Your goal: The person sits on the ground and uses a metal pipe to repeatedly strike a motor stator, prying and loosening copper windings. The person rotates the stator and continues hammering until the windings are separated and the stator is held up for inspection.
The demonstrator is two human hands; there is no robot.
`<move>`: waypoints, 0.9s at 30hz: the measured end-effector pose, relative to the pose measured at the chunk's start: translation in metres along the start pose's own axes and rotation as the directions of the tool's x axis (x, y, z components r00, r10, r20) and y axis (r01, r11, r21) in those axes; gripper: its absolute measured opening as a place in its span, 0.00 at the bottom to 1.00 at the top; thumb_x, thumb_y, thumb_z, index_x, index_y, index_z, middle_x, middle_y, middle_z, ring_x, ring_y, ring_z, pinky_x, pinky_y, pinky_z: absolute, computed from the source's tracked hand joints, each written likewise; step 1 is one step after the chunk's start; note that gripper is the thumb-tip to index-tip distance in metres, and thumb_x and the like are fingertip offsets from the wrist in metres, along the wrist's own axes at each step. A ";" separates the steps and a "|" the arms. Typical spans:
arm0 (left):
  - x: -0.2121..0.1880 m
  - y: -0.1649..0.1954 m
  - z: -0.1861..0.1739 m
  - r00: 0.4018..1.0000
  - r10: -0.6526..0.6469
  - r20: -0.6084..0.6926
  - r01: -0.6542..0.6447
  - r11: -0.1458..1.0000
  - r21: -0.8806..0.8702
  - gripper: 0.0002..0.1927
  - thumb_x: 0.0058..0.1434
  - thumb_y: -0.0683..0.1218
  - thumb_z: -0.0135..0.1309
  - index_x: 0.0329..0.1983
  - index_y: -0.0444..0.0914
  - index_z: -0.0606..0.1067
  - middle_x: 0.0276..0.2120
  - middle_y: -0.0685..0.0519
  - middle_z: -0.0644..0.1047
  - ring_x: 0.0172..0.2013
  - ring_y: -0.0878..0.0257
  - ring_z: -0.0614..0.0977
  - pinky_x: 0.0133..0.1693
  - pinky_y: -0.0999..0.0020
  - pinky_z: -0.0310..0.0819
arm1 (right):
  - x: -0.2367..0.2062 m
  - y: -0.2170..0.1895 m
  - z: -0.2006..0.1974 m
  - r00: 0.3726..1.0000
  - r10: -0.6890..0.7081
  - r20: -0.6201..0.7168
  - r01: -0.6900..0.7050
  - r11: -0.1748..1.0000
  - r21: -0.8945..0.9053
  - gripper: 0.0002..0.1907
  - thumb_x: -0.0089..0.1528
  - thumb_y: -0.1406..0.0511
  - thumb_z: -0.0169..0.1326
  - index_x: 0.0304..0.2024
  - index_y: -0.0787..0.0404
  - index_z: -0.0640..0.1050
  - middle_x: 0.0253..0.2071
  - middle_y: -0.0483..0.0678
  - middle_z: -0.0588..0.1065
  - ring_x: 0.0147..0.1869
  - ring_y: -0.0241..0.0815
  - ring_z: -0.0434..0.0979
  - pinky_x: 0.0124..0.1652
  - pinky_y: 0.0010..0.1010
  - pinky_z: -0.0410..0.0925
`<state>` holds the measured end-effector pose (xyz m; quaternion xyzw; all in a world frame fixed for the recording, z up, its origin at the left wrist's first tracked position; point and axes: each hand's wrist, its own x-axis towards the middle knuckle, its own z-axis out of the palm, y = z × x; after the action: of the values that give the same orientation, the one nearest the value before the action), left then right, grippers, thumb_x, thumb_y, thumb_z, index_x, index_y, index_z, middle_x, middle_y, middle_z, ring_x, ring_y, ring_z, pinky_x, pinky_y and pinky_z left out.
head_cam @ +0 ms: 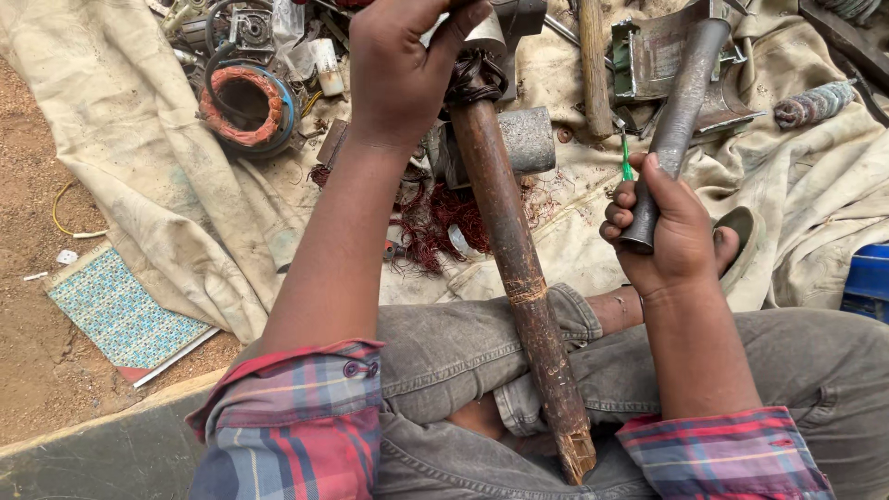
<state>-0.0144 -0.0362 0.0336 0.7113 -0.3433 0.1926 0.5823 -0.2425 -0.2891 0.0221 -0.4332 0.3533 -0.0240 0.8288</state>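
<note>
My left hand (403,69) grips the top of a long worn wooden handle (519,268) that runs down between my crossed legs, its lower end splintered. A metal hammer head (519,139) sits on the handle near my left hand. My right hand (671,231) is closed round the lower end of a grey metal bar (681,111) that points up and away. Copper wire (435,222) lies tangled on the cloth just behind the handle.
A dirty canvas sheet (157,185) covers the ground. A motor stator with copper windings (245,102) lies at the upper left, scrap metal parts (648,56) at the top, a patterned tile (120,310) on the dirt at left, a blue crate (869,278) at right.
</note>
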 end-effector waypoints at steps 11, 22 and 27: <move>0.002 0.007 0.007 0.965 0.087 0.247 -0.135 0.974 0.184 0.09 0.72 0.40 0.64 0.53 0.38 0.79 0.42 0.50 0.82 0.42 0.54 0.86 0.42 0.62 0.81 | -0.001 0.014 0.013 0.998 -0.052 0.046 0.053 0.998 -0.018 0.23 0.71 0.49 0.50 0.53 0.62 0.70 0.29 0.47 0.72 0.28 0.37 0.72 0.30 0.31 0.69; -0.001 0.003 0.006 0.965 0.113 0.236 -0.181 0.939 0.292 0.07 0.70 0.40 0.63 0.49 0.40 0.79 0.38 0.52 0.83 0.38 0.55 0.87 0.37 0.64 0.83 | -0.039 -0.018 0.044 0.835 -0.359 0.417 0.526 0.740 -0.418 0.43 0.69 0.68 0.52 0.76 0.52 0.40 0.47 0.49 0.76 0.31 0.32 0.75 0.31 0.24 0.73; -0.001 0.003 0.004 0.961 0.149 0.233 -0.212 0.937 0.279 0.09 0.69 0.41 0.61 0.51 0.39 0.78 0.40 0.51 0.83 0.39 0.54 0.87 0.38 0.62 0.83 | -0.044 -0.047 0.097 0.505 -0.562 0.655 0.841 0.147 -0.521 0.36 0.85 0.70 0.49 0.82 0.37 0.44 0.54 0.52 0.78 0.34 0.34 0.79 0.35 0.24 0.74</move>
<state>-0.0181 -0.0404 0.0341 0.7732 -0.4332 0.2199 0.4076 -0.2041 -0.2355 0.1178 -0.8652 -0.0603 -0.1838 0.4626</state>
